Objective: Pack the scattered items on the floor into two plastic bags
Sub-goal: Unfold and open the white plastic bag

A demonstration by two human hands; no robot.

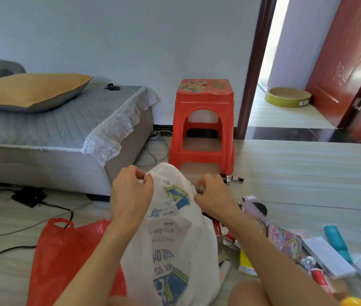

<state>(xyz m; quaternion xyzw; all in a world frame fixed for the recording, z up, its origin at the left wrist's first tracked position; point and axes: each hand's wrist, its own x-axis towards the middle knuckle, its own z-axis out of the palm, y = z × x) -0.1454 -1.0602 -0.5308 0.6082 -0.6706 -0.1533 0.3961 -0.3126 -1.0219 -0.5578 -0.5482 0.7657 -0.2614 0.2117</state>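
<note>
Left hand (131,191) pinching top edge of white plastic bag (175,239), fingers curled on film. Right hand (213,195) pinching opposite top edge, bag held upright over floor (307,173) between both forearms. Red plastic bag (64,257) flat on floor, left of white bag, partly under it. Scattered items right of white bag: pink booklet (285,239), white box (327,257), teal tube (338,241). Red stool (204,124) beyond, against wall.
</note>
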